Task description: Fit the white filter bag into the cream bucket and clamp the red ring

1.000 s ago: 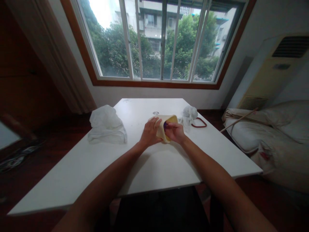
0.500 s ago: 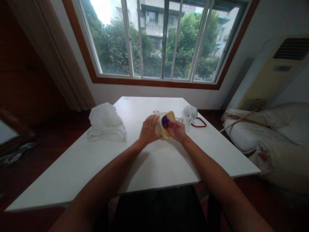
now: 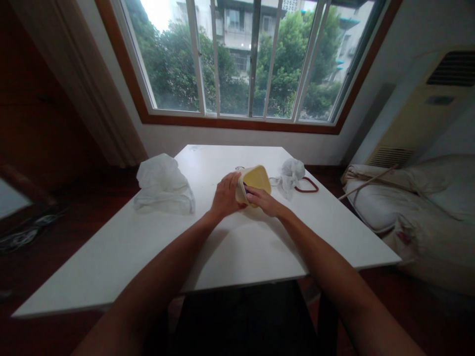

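Note:
Tilted on its side above the table, a pale yellow plastic container (image 3: 259,177) has its mouth turned toward my right hand. My left hand (image 3: 224,194) is wrapped around the container's left side. The fingers of my right hand (image 3: 264,200) reach into the mouth, pressing a purple cloth (image 3: 245,188) against the inner wall. Only a small purple edge shows; the rest is hidden by the fingers and the rim.
On the white table (image 3: 148,262), a crumpled translucent plastic bag (image 3: 163,185) lies at the left. Another crumpled clear bag (image 3: 292,170) and a dark red loop (image 3: 315,185) lie at the right. A small dark ring (image 3: 239,168) is behind the container. Beyond stands a window (image 3: 252,64).
The container has turned so that more of its yellow inside shows. My right hand has moved slightly left and deeper into it, and the purple cloth is now mostly covered.

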A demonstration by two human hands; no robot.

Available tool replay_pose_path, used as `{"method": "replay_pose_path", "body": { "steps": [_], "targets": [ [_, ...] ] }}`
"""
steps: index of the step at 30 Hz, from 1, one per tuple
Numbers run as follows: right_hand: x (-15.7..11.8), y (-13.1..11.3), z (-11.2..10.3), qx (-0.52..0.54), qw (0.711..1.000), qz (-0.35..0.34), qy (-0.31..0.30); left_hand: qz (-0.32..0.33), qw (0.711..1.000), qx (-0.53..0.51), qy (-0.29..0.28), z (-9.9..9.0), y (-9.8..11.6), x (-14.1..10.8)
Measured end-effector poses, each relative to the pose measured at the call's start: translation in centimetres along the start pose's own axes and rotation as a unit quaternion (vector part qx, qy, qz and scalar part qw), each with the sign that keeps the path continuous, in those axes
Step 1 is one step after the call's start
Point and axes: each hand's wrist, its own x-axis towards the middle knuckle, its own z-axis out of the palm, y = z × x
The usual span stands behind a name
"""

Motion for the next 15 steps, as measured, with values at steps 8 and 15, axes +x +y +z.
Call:
{"method": "replay_pose_path", "body": {
  "steps": [8,15],
  "targets": [
    [-0.9,-1.0,-0.7,-0.209,0.971,0.018,-0.118,0.031,0.999,-0.006,-0.023,-0.7,-0.9,0.1],
    [-1.5,-0.2,-1.4,-0.237,0.959,0.154,-0.014,0.045,0.998,-0.001,-0.045,-1.1,-0.4,0.5]
  ]
}}
